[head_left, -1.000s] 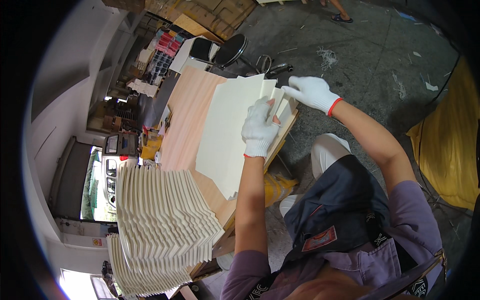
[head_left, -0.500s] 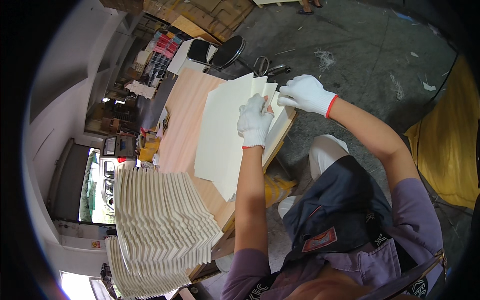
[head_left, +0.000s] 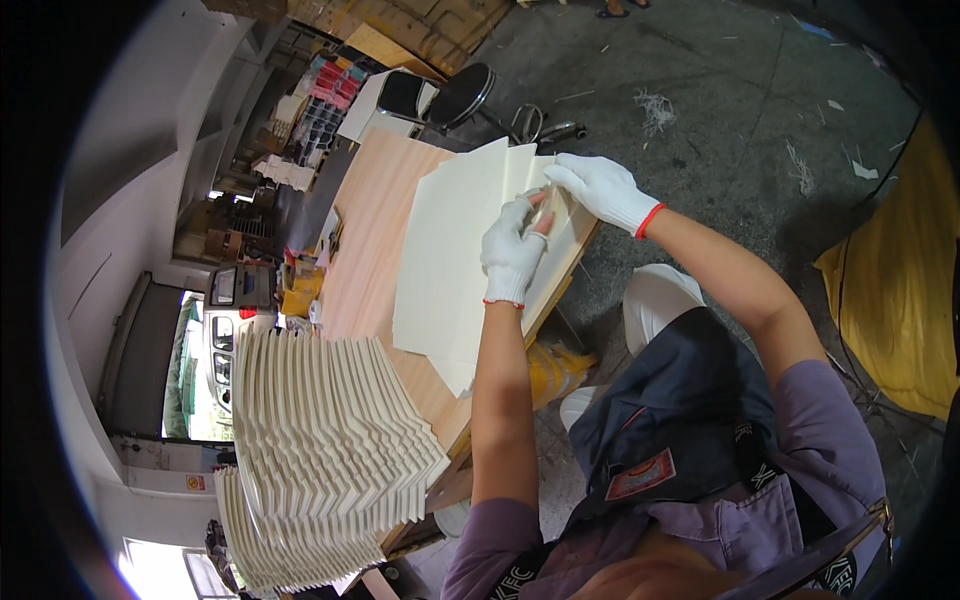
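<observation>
Overlapping cream sheets of card (head_left: 455,240) lie fanned on the wood-grain table (head_left: 375,215). My left hand (head_left: 512,255), in a white glove with bare thumb and fingertip showing, rests over their right part, thumb and forefinger apart. Facing it, my right hand (head_left: 605,192), also in a white glove with a red cuff, bends its fingers over the sheets' far right corner. Between the two hands shows a shiny, see-through piece (head_left: 558,212), perhaps thin film. What the right fingertips pinch is hidden.
A tall, wavy stack of cream card (head_left: 330,450) fills the table's near left end. Beyond the far end stand a black round stool (head_left: 465,92) and a chair (head_left: 402,95). White scraps (head_left: 655,112) litter the grey floor, and yellow sheeting (head_left: 890,280) hangs at right.
My right hand has moved slightly left and down onto the corner, its fingers flatter than before. My left thumb and forefinger have spread, and the shiny piece now shows between the hands.
</observation>
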